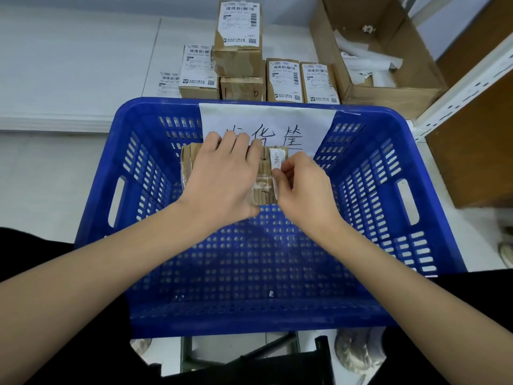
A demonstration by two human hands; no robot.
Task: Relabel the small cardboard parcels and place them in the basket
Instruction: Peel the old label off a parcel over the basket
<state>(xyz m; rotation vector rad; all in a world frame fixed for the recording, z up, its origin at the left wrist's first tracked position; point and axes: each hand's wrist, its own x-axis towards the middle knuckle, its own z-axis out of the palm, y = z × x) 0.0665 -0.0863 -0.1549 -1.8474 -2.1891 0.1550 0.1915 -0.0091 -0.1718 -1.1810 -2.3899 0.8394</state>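
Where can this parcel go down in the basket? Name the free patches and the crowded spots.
Free: the basket floor between the near wall and both hands, and the strips along its left and right walls. Crowded: the far middle, where the left hand grips the parcel and the right hand pinches the label. Behind the basket, labelled boxes stand packed together.

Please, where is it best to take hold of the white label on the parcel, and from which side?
Pinch the label at its lifted near end, coming from the right, as the right hand does. That end stands free of the parcel, and the left hand covers the parcel's left part, so only the right side seems open.
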